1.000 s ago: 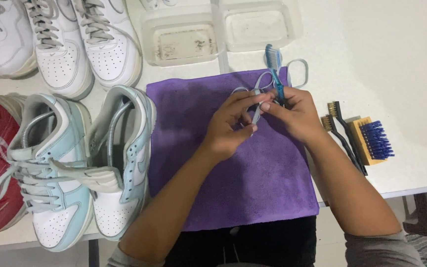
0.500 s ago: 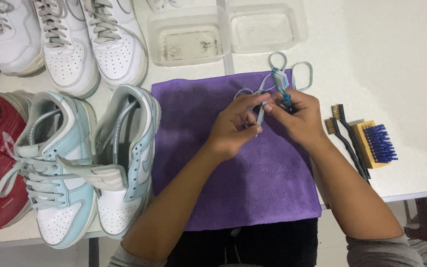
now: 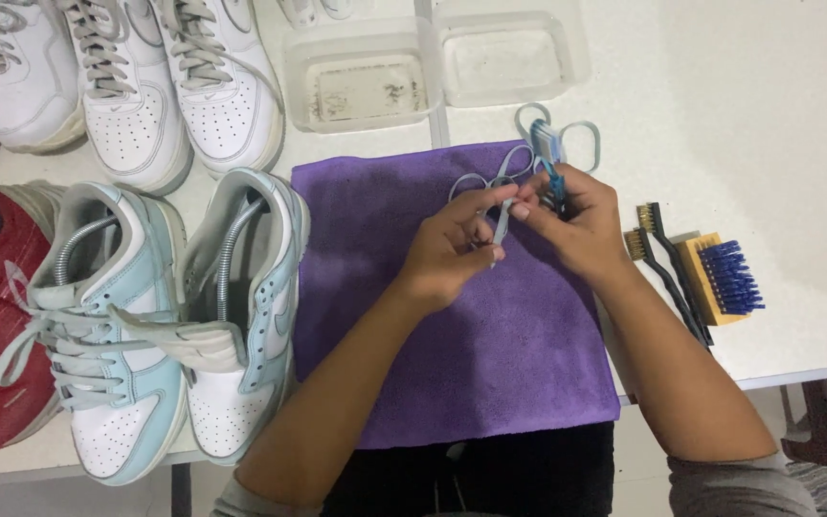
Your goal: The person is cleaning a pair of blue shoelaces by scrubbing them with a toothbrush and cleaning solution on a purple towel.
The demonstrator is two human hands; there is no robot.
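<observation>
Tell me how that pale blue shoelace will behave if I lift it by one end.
Probably floppy: the shoelace already lies in loose loops past the purple cloth. It looks light, so it should trail and may snag the toothbrush.

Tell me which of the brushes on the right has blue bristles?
The wooden-backed brush, the wide block farthest right on the white table. The two slim black-handled brushes beside it have small brownish heads instead.

Sneakers (image 3: 193, 316) block the left, brushes (image 3: 710, 278) the right; tubs (image 3: 366, 77) stand ahead.
</observation>
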